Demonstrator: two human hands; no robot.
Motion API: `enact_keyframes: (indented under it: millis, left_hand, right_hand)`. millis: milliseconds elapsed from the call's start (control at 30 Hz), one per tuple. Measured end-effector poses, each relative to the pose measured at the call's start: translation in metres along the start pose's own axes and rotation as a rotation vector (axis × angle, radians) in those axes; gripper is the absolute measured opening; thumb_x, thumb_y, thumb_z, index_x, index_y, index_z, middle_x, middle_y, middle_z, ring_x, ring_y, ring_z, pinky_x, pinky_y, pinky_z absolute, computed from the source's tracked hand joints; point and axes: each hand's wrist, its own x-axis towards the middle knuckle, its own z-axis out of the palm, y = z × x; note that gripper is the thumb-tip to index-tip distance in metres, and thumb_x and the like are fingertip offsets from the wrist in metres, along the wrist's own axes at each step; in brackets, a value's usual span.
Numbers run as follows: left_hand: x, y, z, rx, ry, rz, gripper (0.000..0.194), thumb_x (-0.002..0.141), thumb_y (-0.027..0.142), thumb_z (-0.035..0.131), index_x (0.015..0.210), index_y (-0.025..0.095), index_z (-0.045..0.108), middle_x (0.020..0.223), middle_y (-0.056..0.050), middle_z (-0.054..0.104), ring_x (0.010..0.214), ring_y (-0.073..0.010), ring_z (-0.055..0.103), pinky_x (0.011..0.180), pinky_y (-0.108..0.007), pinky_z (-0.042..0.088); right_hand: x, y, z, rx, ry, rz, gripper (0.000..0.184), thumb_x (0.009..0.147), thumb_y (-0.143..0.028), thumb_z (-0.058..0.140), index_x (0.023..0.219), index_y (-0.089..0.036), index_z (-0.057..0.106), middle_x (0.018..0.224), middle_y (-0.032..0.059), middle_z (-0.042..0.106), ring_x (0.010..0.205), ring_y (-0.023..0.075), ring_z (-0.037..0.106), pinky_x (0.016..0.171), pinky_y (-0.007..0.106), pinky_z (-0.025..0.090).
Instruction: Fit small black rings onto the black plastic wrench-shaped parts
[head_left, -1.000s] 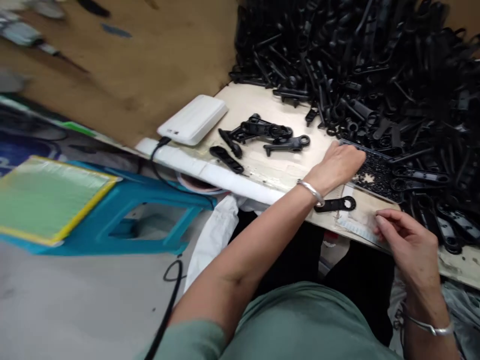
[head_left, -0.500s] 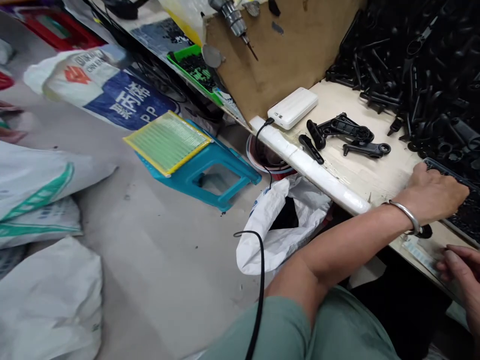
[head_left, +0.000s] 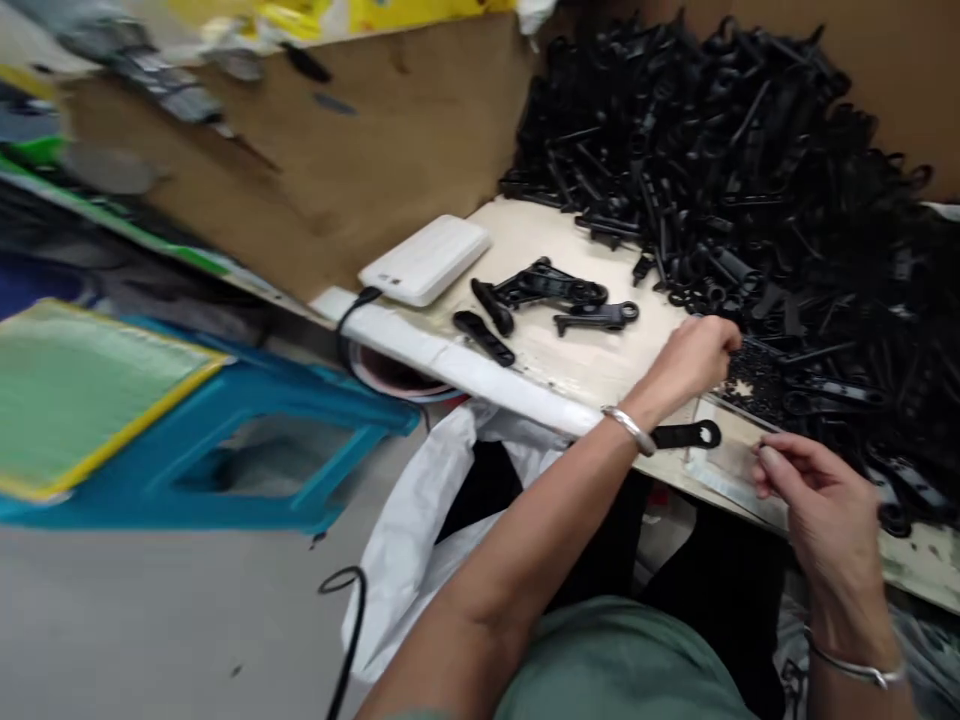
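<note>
My left hand [head_left: 694, 360], with a metal bangle at the wrist, is closed at the edge of a shallow spread of tiny black pieces [head_left: 761, 375]; its fingertips are hidden. My right hand [head_left: 829, 505] is nearer the table's front edge, thumb and finger pinched together. Whatever lies in that pinch is too small to make out. Below my left wrist rests a black plastic arm with a ring end [head_left: 686, 436]. Behind both hands rises a large heap of black plastic parts [head_left: 675, 170].
A white power bank [head_left: 426, 260] with a black cable lies at the left, beside several loose black parts [head_left: 551, 285]. A power drill [head_left: 165, 85] hangs by the brown board [head_left: 390, 130]. Below are a white sack [head_left: 397, 560] and a blue stool [head_left: 300, 450].
The view has swung right, so the table, the heap and my whole right hand show more fully. My left hand remains by the tiny pieces; the right keeps its pinch.
</note>
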Motion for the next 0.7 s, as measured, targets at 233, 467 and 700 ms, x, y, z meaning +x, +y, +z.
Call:
enact_keyframes:
  millis: [233, 467, 700]
  left_hand:
    - [-0.005, -0.006, 0.0, -0.034, 0.006, -0.017, 0.022, 0.073, 0.005, 0.061, 0.079, 0.02, 0.075, 0.075, -0.001, 0.072, 0.075, -0.0176, 0.066, 0.074, -0.028, 0.053]
    - [-0.009, -0.006, 0.004, -0.313, 0.091, -0.139, 0.015, 0.068, 0.004, 0.067, 0.077, 0.015, 0.073, 0.075, -0.003, 0.073, 0.072, -0.0148, 0.068, 0.071, -0.026, 0.055]
    - [-0.018, 0.001, 0.008, -0.527, 0.153, -0.172, 0.017, 0.069, 0.002, 0.066, 0.079, 0.014, 0.072, 0.078, -0.003, 0.074, 0.076, -0.0149, 0.071, 0.073, -0.025, 0.057]
  right_hand:
    - [0.012, 0.003, -0.004, 0.153, -0.057, -0.004, 0.021, 0.078, -0.033, 0.074, 0.089, -0.017, 0.07, 0.065, 0.0013, 0.065, 0.052, 0.0129, 0.057, 0.051, 0.026, 0.05]
    - [0.045, -0.017, 0.018, 0.335, -0.04, 0.061, 0.027, 0.069, -0.034, 0.078, 0.084, -0.014, 0.067, 0.072, 0.0036, 0.069, 0.05, 0.0101, 0.058, 0.043, 0.02, 0.047]
    - [0.07, -0.023, 0.045, 0.359, -0.028, 0.085, 0.031, 0.065, -0.038, 0.077, 0.083, -0.016, 0.064, 0.069, 0.001, 0.066, 0.055, 0.013, 0.063, 0.044, 0.02, 0.051]
